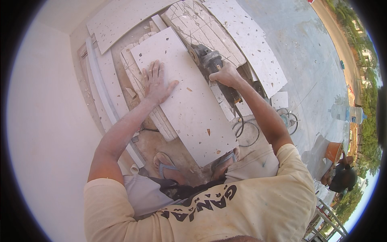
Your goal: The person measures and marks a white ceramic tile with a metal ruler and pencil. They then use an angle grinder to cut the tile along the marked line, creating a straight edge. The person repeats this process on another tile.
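Note:
A long white speckled slab (193, 113) lies on rough white boards (167, 127) in front of me. My left hand (157, 82) rests flat on its left part, fingers spread. My right hand (225, 74) grips a dark angle grinder (211, 60), whose disc (193, 54) is at the slab's upper right edge; whether it is cutting, I cannot tell.
More speckled slabs (262, 56) and a scored board (201, 24) lie around. Pale strips (100, 80) run along the white wall (40, 121) at left. Cables (254, 133) loop on the right. A co-worker (338, 177) is beside an orange bucket (333, 149) near water jugs (338, 114).

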`<state>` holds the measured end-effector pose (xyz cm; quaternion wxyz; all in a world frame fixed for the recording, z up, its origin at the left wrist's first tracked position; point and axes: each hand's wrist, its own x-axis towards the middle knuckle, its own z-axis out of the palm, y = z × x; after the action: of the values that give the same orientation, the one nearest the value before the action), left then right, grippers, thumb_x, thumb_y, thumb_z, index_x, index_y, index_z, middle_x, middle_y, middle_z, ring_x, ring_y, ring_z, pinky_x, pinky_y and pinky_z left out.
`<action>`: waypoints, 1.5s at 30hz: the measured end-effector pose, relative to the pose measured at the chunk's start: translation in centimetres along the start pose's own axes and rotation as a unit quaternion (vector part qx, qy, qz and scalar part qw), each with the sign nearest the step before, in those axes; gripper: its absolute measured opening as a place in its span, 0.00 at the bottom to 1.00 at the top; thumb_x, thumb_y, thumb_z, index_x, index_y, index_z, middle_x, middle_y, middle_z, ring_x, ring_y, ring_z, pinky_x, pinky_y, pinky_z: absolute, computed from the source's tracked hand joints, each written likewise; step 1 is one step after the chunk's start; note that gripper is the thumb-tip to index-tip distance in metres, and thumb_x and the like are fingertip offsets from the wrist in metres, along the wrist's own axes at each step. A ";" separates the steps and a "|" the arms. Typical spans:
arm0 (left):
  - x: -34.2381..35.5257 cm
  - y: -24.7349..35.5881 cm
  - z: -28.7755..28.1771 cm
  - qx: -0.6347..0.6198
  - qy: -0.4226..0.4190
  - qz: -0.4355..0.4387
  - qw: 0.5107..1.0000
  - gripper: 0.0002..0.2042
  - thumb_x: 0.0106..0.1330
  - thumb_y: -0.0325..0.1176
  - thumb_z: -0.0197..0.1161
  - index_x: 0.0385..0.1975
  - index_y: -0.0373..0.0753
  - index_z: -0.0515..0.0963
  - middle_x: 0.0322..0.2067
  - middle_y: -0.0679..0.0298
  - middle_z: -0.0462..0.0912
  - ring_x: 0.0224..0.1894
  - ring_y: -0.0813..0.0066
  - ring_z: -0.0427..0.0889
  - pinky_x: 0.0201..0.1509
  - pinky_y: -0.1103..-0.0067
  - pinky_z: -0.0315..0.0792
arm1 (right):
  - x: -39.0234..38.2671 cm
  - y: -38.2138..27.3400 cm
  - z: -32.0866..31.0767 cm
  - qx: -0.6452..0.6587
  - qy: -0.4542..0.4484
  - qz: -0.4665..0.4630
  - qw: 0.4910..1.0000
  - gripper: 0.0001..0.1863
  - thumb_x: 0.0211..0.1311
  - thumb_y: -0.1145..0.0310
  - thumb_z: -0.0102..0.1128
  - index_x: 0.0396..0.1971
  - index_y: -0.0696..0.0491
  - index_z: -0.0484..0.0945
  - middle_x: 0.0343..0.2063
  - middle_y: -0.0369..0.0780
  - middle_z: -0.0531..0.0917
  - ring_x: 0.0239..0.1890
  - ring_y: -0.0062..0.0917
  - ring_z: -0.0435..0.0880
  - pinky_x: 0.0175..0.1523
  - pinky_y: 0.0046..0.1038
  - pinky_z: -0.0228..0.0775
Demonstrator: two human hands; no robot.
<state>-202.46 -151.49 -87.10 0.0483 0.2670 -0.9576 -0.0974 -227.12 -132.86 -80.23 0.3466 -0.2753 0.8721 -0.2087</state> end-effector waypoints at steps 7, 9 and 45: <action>0.0 0.3 -0.3 -0.004 -0.005 -0.003 1.000 0.48 0.67 0.62 0.59 0.74 0.28 0.54 0.76 0.47 0.50 0.81 0.50 0.41 0.82 0.50 0.30 | 0.1 -0.1 -0.1 0.006 -0.005 -0.007 1.000 0.39 0.38 0.57 0.73 0.49 0.69 0.79 0.40 0.54 0.87 0.46 0.39 0.88 0.53 0.34 0.79; -0.1 0.1 -0.2 -0.008 0.003 0.000 1.000 0.48 0.66 0.62 0.59 0.74 0.29 0.55 0.76 0.47 0.51 0.80 0.50 0.42 0.82 0.50 0.31 | -0.1 -0.6 -0.2 -0.001 0.000 -0.008 1.000 0.39 0.38 0.56 0.73 0.50 0.69 0.79 0.40 0.54 0.87 0.46 0.39 0.88 0.53 0.34 0.79; 5.9 -7.5 -0.5 -0.010 0.086 -0.096 0.992 0.45 0.60 0.62 0.68 0.64 0.28 0.65 0.58 0.47 0.67 0.64 0.47 0.61 0.70 0.57 0.53 | -4.6 3.3 -0.6 0.061 0.000 -0.010 0.998 0.44 0.37 0.56 0.76 0.56 0.67 0.76 0.44 0.52 0.87 0.46 0.37 0.87 0.54 0.33 0.79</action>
<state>-203.69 -160.91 -88.00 0.1239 0.3645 -0.9188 -0.0873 -225.82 -127.33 -79.43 0.3610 -0.2624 0.8548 -0.2647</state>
